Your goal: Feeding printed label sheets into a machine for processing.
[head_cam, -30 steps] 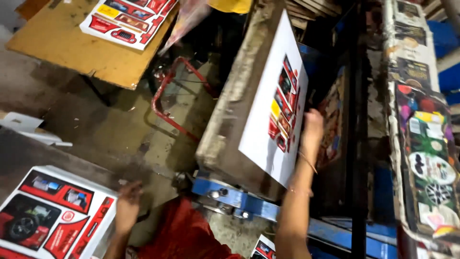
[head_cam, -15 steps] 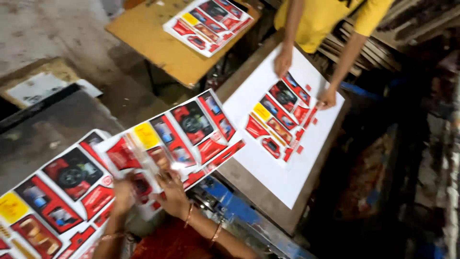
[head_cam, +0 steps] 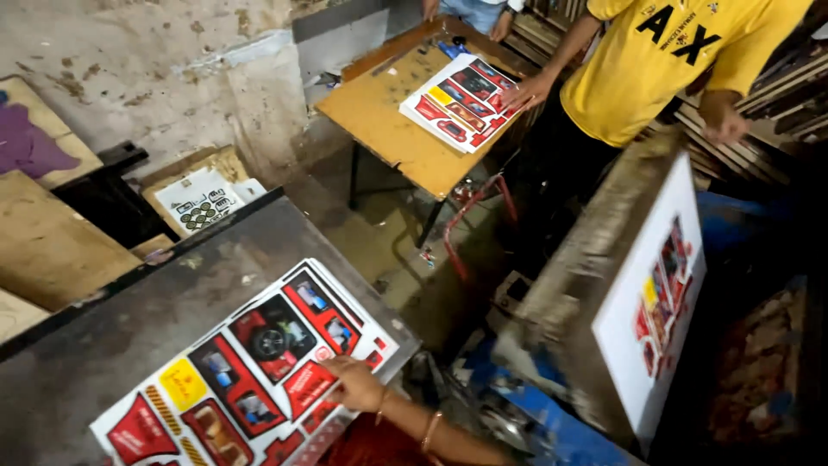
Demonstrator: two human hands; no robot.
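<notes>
Head view, right hand (head_cam: 358, 386) on red printed sheet (head_cam: 250, 367)

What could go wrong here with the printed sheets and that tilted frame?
The printed sheet under the hand reaches the grey table's edge, so it may slide off or smear if the ink is wet. The tilted printing frame stands raised near the co-worker; dropping, it might catch someone's arm.

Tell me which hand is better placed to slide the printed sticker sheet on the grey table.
Probably the right. The right hand rests on the near edge of the printed sticker sheet lying on the grey table. The left hand is out of view.
</notes>
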